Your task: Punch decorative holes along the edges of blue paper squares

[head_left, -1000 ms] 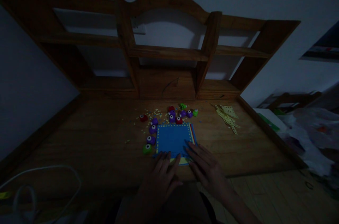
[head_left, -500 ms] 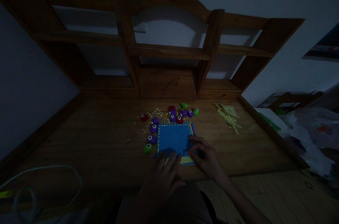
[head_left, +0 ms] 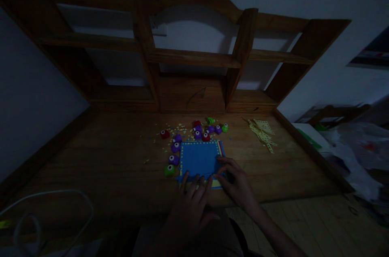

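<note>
My right hand (head_left: 238, 180) has changed from flat to a narrow pinch at the lower right of the blue sheet (head_left: 200, 156), lower centre of frame; I cannot tell whether it grips anything. My left hand (head_left: 192, 202), fingers spread, rests along the sheet's bottom edge, likely steadying it.

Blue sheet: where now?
Head view, just below centre: the blue sheet is on the desk, left hand at its near edge, right hand at its right edge, green eyed piece to its left.
</note>
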Demonstrator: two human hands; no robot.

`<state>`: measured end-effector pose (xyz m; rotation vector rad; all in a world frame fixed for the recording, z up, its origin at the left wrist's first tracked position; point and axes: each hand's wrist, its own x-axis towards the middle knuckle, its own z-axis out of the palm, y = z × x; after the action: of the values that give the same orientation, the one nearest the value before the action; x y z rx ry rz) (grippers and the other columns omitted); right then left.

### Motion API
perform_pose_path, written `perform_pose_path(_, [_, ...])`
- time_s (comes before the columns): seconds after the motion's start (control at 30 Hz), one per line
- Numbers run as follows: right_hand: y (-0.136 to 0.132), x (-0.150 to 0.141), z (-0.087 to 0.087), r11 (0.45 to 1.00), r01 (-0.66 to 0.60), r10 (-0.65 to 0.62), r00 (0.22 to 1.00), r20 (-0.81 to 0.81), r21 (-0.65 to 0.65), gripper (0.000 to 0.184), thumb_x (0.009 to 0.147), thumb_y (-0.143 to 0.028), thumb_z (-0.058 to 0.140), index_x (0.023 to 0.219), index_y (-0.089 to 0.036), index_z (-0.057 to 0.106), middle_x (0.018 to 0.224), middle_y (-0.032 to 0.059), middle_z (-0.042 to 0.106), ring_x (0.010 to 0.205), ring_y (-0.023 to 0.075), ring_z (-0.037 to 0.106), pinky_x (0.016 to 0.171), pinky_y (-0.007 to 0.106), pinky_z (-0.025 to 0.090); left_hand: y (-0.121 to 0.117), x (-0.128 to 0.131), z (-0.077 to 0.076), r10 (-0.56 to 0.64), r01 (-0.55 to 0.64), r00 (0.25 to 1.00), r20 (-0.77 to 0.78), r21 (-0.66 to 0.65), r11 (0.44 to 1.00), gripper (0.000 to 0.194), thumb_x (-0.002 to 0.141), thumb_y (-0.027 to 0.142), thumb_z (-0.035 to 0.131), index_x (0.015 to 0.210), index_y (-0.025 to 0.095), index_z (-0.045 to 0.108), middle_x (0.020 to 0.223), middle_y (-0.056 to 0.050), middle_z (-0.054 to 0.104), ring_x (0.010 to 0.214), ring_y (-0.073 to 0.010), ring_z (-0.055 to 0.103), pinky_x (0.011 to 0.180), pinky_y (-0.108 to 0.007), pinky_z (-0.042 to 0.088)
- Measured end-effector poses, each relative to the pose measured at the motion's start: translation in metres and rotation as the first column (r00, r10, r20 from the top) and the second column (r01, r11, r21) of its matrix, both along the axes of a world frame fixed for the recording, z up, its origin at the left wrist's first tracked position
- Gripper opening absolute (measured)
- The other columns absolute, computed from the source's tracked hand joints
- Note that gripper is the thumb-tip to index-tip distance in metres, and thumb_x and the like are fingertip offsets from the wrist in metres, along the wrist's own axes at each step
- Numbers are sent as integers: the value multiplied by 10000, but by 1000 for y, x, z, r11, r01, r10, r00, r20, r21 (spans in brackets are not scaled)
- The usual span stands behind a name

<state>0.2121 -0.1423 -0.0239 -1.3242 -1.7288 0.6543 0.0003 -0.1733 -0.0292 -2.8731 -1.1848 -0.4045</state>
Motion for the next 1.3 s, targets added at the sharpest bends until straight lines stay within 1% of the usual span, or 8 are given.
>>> perform_pose_path(0.23, [1,0,-4,1000,4,-5,1000,17,23,16,854,-230,633,842,-239,639,1252,87,598,1178,261,563,985,455,460,1,-1,-4,-7,7,1000,-9,6,1000,778,925,641,354,1535,187,190,1382,-115,539,1290,-297,442,1146,-543,178])
perform_pose_path(0.37, [1,0,-6,1000,10,-10,1000,13,12,16,852,-226,629,840,-237,629,1253,87,596,1182,263,559,989,454,453,2,1,-4,-4,4,1000,8,19,1000,775,922,645,359,1530,187,218,1374,-117,546,1276,-302,456,1143,-542,192])
perform_pose_path(0.47, [1,0,-5,1000,6,-6,1000,22,14,22,854,-219,623,847,-239,617,1256,86,593,1187,263,552,996,458,444,1,2,-4,-2,0,1000,31,60,998,763,921,632,384,1511,159,283,1412,-125,512,1290,-305,443,1114,-483,275])
perform_pose_path(0.57, [-1,-2,-3,1000,11,-11,1000,27,20,34,863,-206,610,855,-239,606,1250,86,595,1186,258,551,999,455,440,1,1,-5,-13,9,999,43,83,997,746,932,605,392,1506,140,291,1498,-109,416,1350,-287,377,1091,-408,326])
perform_pose_path(0.67, [-2,-4,0,1000,23,-24,999,33,19,42,865,-195,604,855,-235,595,1241,86,600,1174,255,557,992,450,445,1,0,-7,-38,35,998,39,92,995,735,944,583,392,1510,129,272,1533,-87,362,1380,-267,339,1105,-386,310])
perform_pose_path(0.8, [-2,-5,1,999,35,-36,998,50,17,39,868,-201,604,858,-236,589,1234,86,603,1168,259,557,990,456,445,1,-1,-10,-26,24,999,27,83,996,741,940,589,398,1512,137,268,1550,-79,326,1385,-280,337,1088,-392,329])
perform_pose_path(1.1, [-2,-8,-2,998,52,-53,998,43,33,60,870,-176,592,870,-234,576,1229,85,597,1167,251,550,996,446,436,3,-1,-10,-48,47,999,11,107,993,757,942,598,384,1509,111,265,1545,-83,333,1384,-274,340,1104,-398,310])
perform_pose_path(1.3, [-3,-9,-5,997,65,-67,996,54,38,49,866,-197,608,877,-234,578,1239,79,595,1176,247,542,1003,442,430,3,-1,-11,-44,42,999,17,115,992,733,946,594,382,1499,121,294,1537,-77,348,1368,-270,369,1100,-390,313])
